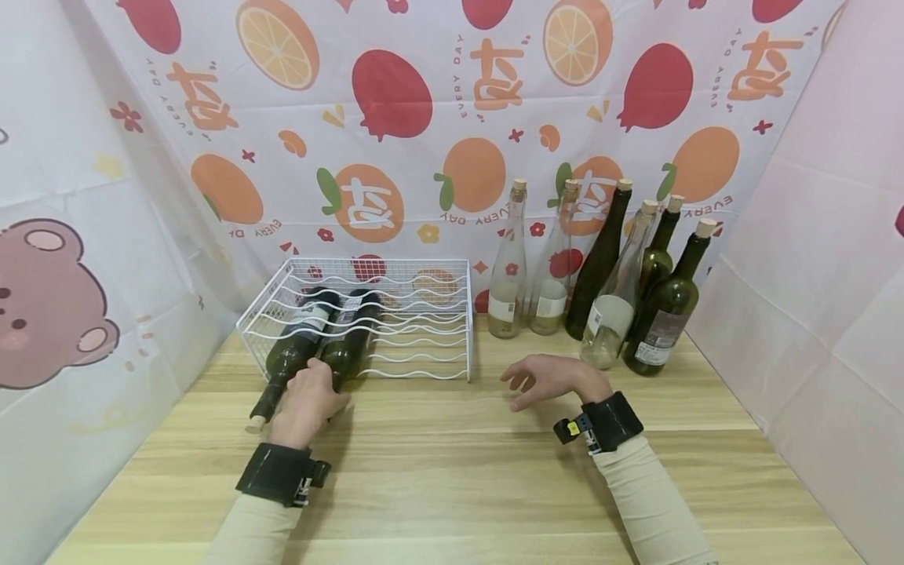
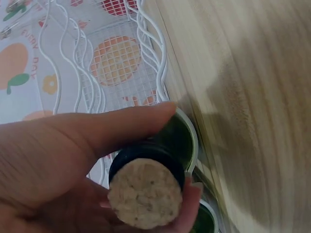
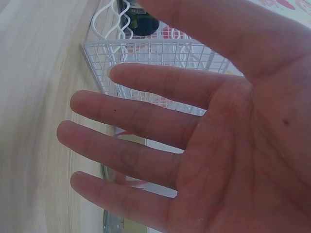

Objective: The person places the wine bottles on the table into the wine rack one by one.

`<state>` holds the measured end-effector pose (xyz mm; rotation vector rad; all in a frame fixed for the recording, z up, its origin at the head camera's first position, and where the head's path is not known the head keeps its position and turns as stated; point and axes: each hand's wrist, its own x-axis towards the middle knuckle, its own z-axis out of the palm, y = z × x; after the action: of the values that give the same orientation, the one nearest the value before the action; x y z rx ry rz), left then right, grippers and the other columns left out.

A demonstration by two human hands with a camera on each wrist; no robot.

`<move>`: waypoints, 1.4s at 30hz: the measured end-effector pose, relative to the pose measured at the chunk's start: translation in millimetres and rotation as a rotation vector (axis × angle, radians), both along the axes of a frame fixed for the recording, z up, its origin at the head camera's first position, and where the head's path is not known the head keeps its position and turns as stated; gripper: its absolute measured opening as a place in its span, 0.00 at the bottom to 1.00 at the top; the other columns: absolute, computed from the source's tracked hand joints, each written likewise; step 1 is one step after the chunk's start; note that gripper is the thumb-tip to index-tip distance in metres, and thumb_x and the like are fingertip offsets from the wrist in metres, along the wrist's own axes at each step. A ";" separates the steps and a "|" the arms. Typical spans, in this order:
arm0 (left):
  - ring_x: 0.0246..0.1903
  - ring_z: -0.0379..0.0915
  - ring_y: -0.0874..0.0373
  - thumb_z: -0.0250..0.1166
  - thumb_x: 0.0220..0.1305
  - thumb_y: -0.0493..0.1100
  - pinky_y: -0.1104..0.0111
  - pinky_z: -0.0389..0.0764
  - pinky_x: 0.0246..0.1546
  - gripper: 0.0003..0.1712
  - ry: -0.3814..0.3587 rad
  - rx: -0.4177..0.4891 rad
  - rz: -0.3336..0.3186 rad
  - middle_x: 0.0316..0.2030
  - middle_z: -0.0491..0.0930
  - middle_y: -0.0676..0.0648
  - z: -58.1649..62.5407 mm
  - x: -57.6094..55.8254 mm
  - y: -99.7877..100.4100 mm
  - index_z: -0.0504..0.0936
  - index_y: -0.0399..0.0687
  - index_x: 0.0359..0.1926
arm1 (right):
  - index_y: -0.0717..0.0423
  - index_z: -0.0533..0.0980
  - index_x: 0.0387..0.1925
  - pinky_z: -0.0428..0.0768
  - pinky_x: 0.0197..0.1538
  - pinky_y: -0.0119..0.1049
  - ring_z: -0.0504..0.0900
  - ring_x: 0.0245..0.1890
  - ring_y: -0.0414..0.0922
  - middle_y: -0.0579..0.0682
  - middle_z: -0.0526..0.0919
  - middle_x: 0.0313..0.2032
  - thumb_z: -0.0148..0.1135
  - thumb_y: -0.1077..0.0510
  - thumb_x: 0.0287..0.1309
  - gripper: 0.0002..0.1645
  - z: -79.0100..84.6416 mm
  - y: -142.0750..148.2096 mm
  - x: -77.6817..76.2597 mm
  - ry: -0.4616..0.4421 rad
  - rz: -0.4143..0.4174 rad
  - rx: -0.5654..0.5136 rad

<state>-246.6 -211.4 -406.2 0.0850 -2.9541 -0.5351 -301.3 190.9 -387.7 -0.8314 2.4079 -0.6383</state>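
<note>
While the left hand [image 1: 308, 400] clamps a bottle [image 1: 342, 357] by the neck, the right hand [image 1: 547, 378] hangs with fingers apart.
Dark green with a pale label [image 1: 351, 305] and tan cork [image 2: 146, 194], the bottle lies in the white rack [image 1: 469, 329]; wavy wires [image 2: 164, 58] cross its body and the left hand hides its neck from the head view; a second bottle [image 1: 286, 359] lies just left; six corked bottles [image 1: 600, 271], clear and green, stand right of the rack.

Soft shadows cross the brightly lit table [image 1: 452, 479].
</note>
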 end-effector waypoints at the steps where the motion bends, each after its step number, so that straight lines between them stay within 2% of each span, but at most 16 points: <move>1: 0.31 0.81 0.29 0.74 0.49 0.41 0.44 0.80 0.29 0.26 0.017 -0.004 0.004 0.31 0.79 0.23 -0.3 -0.1 0.2 0.71 0.23 0.37 | 0.64 0.72 0.69 0.79 0.66 0.50 0.82 0.63 0.57 0.63 0.82 0.61 0.71 0.50 0.63 0.38 0.3 0.2 0.0 0.002 0.000 0.003; 2: 0.32 0.81 0.26 0.75 0.49 0.40 0.42 0.81 0.30 0.28 0.036 -0.008 0.007 0.33 0.79 0.21 -0.9 -0.6 0.2 0.70 0.22 0.38 | 0.64 0.72 0.69 0.79 0.66 0.50 0.82 0.63 0.57 0.62 0.82 0.61 0.71 0.50 0.63 0.38 0.8 0.2 0.1 0.003 -0.001 0.004; 4: 0.33 0.80 0.24 0.74 0.48 0.38 0.41 0.80 0.29 0.25 0.068 -0.003 0.006 0.33 0.79 0.21 -2.9 -1.7 -0.9 0.71 0.23 0.36 | 0.64 0.72 0.69 0.79 0.66 0.50 0.82 0.62 0.57 0.62 0.82 0.61 0.71 0.49 0.63 0.38 1.6 0.1 0.3 0.008 0.001 0.008; 8: 0.29 0.80 0.27 0.73 0.47 0.37 0.43 0.79 0.26 0.17 0.107 0.025 -0.016 0.31 0.80 0.25 -3.0 -0.3 -2.4 0.75 0.29 0.29 | 0.64 0.72 0.69 0.79 0.66 0.49 0.82 0.62 0.57 0.63 0.82 0.61 0.71 0.49 0.64 0.38 1.1 -0.3 0.5 0.011 0.010 0.010; 12: 0.26 0.78 0.37 0.69 0.49 0.36 0.49 0.75 0.22 0.11 0.077 0.067 -0.019 0.29 0.80 0.31 -0.9 1.6 -3.0 0.73 0.36 0.25 | 0.64 0.72 0.69 0.79 0.66 0.50 0.82 0.63 0.57 0.62 0.82 0.61 0.71 0.49 0.63 0.38 1.1 0.0 0.4 0.007 0.002 0.008; 15: 0.25 0.76 0.40 0.65 0.52 0.35 0.52 0.74 0.22 0.08 0.058 0.073 -0.022 0.29 0.80 0.32 -0.1 2.2 -3.0 0.72 0.37 0.26 | 0.64 0.72 0.69 0.79 0.66 0.50 0.82 0.62 0.57 0.62 0.83 0.61 0.72 0.49 0.63 0.38 1.0 0.0 0.2 0.007 -0.003 0.006; 23: 0.24 0.73 0.44 0.63 0.55 0.34 0.57 0.71 0.21 0.06 0.016 0.075 -0.026 0.27 0.79 0.35 0.1 1.6 -2.5 0.75 0.35 0.29 | 0.63 0.73 0.68 0.80 0.65 0.50 0.83 0.62 0.57 0.62 0.83 0.61 0.72 0.49 0.62 0.38 -0.1 0.3 -0.6 0.005 -0.010 0.005; 34: 0.25 0.72 0.47 0.61 0.58 0.36 0.61 0.69 0.22 0.07 -0.050 0.104 -0.030 0.25 0.74 0.41 3.0 0.0 -2.3 0.73 0.37 0.27 | 0.63 0.73 0.68 0.79 0.65 0.50 0.83 0.62 0.56 0.61 0.83 0.61 0.72 0.49 0.62 0.38 1.8 -0.4 -0.8 0.009 -0.015 0.016; 39: 0.25 0.72 0.46 0.60 0.57 0.36 0.61 0.69 0.22 0.07 -0.067 0.117 -0.029 0.25 0.74 0.41 1.7 -1.6 -4.2 0.72 0.39 0.25 | 0.63 0.73 0.68 0.80 0.65 0.50 0.83 0.62 0.56 0.61 0.83 0.60 0.72 0.49 0.62 0.38 2.5 -0.9 0.3 0.012 -0.015 0.019; 42: 0.24 0.73 0.44 0.59 0.53 0.36 0.60 0.70 0.21 0.06 -0.064 0.118 -0.028 0.23 0.74 0.41 -4.2 -6.7 -6.9 0.72 0.40 0.23 | 0.63 0.73 0.68 0.80 0.65 0.50 0.82 0.62 0.56 0.61 0.83 0.60 0.72 0.49 0.63 0.38 2.4 -0.8 0.6 0.011 -0.014 0.016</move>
<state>-253.4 -218.3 -410.4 0.0749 -2.9874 -0.7232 -300.7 190.1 -385.2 -0.8136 2.4272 -0.6204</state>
